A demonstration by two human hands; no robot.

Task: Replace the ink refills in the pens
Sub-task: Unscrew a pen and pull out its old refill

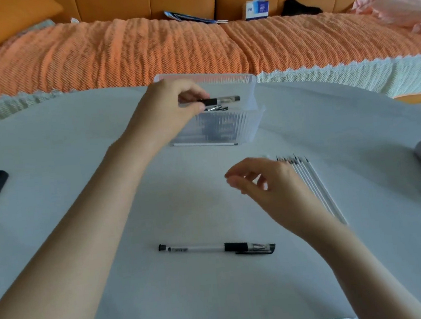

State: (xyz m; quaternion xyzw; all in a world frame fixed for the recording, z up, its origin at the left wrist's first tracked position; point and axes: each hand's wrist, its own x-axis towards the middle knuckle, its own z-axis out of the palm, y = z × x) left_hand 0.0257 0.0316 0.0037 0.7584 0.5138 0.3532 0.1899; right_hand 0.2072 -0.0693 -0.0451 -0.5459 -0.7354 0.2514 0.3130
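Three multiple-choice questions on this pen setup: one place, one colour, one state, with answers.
1. Where does the capped pen lie?
A. on the table
B. in a cup
C. on a notebook
2. What colour is its grip?
A. red
B. black
C. green
3. What is the left hand doing?
A. resting flat
B. making an empty fist
C. pinching a second pen over the clear plastic box
Answers: 1 A, it lies flat on the white tabletop nearest the person. 2 B, a black sleeve sits beside the cap. 3 C, fingertips pinch the pen's end above the box.
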